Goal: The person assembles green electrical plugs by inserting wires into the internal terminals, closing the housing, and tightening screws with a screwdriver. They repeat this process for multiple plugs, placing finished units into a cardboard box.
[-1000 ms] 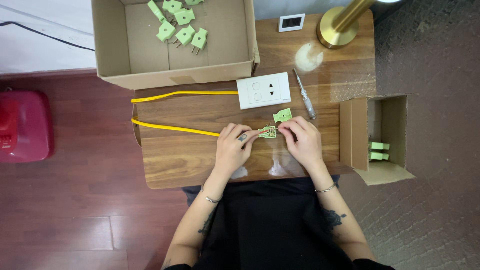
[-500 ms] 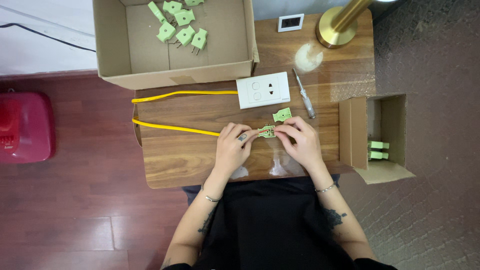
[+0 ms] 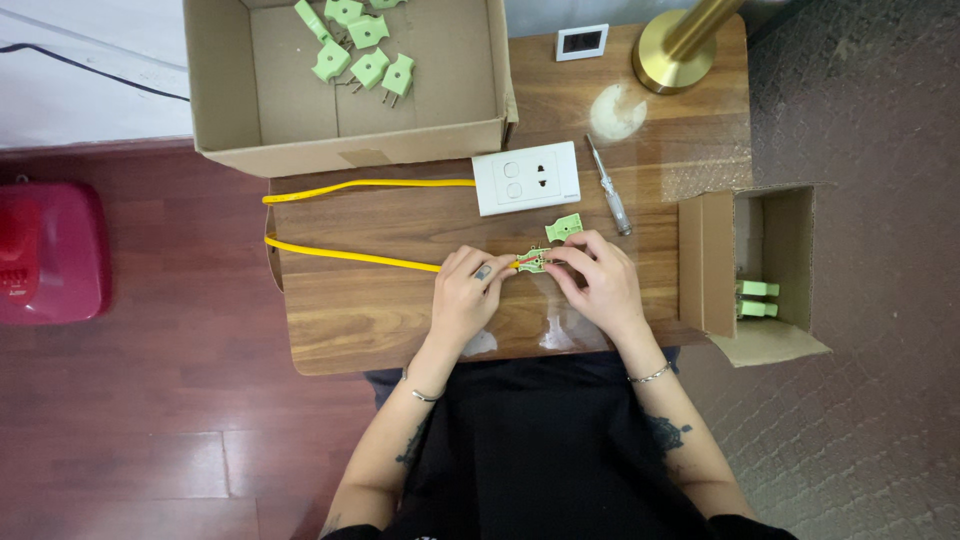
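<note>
An opened light-green plug half (image 3: 534,261) lies on the wooden table (image 3: 360,320) between my two hands. My left hand (image 3: 467,295) pinches the yellow cable (image 3: 350,256) where it enters the plug. My right hand (image 3: 598,280) holds the plug's right side with its fingertips. The plug's loose green cover (image 3: 564,228) rests just above my right hand. The cable loops left and back to a white socket plate (image 3: 526,178).
A screwdriver (image 3: 609,187) lies right of the socket plate. A large cardboard box (image 3: 350,80) with several green plugs sits at the back left. A small cardboard box (image 3: 760,275) with green plugs stands at the right. A brass lamp base (image 3: 672,50) and a small white device (image 3: 582,42) stand behind.
</note>
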